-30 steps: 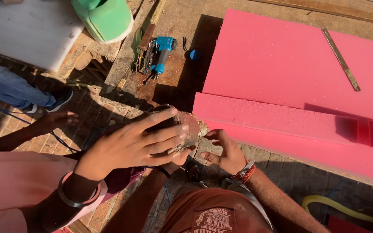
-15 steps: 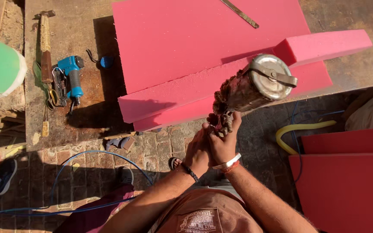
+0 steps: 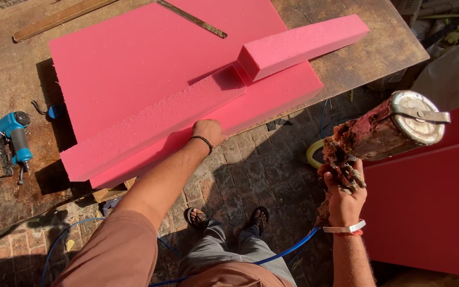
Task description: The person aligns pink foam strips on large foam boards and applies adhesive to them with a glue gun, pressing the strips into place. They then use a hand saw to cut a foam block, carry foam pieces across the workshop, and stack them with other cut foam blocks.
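My right hand [image 3: 343, 192] grips the crusted handle of a glue spray gun [image 3: 390, 129] with a metal can on top, held up at the right over the brick floor. My left hand [image 3: 209, 130] rests on the near edge of a long pink foam strip [image 3: 155, 126] that lies along the front of a large pink foam slab [image 3: 139, 58] on the worktable. A second pink foam strip [image 3: 301, 43] lies tilted across the slab's right corner. A blue hose [image 3: 285, 252] runs from the gun down past my legs.
A wooden worktable [image 3: 378, 50] carries the foam. A blue power tool [image 3: 11, 139] lies at its left, a metal ruler [image 3: 192, 18] and a wooden stick [image 3: 59, 18] at the back. More red foam sheets [image 3: 431, 212] stand at the right.
Both hands held the spray gun before. Now my left hand has let go and reached out to the front foam strip, while my right hand holds the gun alone, farther right.
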{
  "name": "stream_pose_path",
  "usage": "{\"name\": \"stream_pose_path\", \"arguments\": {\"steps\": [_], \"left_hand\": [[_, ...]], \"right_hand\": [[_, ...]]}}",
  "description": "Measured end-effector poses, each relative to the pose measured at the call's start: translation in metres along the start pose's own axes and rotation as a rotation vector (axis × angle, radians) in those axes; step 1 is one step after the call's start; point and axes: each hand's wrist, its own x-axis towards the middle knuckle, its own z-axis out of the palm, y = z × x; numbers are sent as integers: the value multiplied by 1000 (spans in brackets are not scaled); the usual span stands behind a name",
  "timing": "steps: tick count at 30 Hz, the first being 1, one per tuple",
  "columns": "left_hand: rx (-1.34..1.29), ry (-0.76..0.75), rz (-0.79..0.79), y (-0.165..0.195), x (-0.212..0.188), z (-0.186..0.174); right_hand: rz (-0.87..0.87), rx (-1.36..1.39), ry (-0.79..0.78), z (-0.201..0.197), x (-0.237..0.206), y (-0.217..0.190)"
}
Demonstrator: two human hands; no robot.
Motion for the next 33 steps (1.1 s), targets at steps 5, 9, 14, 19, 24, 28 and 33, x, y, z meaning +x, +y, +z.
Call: {"name": "stream_pose_path", "arguments": {"steps": [5, 9, 14, 19, 24, 28, 33], "left_hand": [[204, 79, 351, -38, 23, 13], [156, -14, 344, -49, -6, 12], [108, -88, 242, -20, -71, -5], [-130, 34, 5, -15, -99, -32], [-182, 243, -266, -29, -97, -31], [-143, 77, -318, -31, -85, -20], [-96, 45, -351, -25, -84, -13]], "right_hand": [[135, 17, 35, -21, -12, 15], [161, 76, -11, -29, -7, 33], [179, 79, 12, -29, -12, 57], [194, 103, -8, -31, -9, 67], [214, 73, -25, -30, -2, 65], [261, -2, -128, -26, -8, 59], [129, -60, -22, -26, -13, 52]]}}
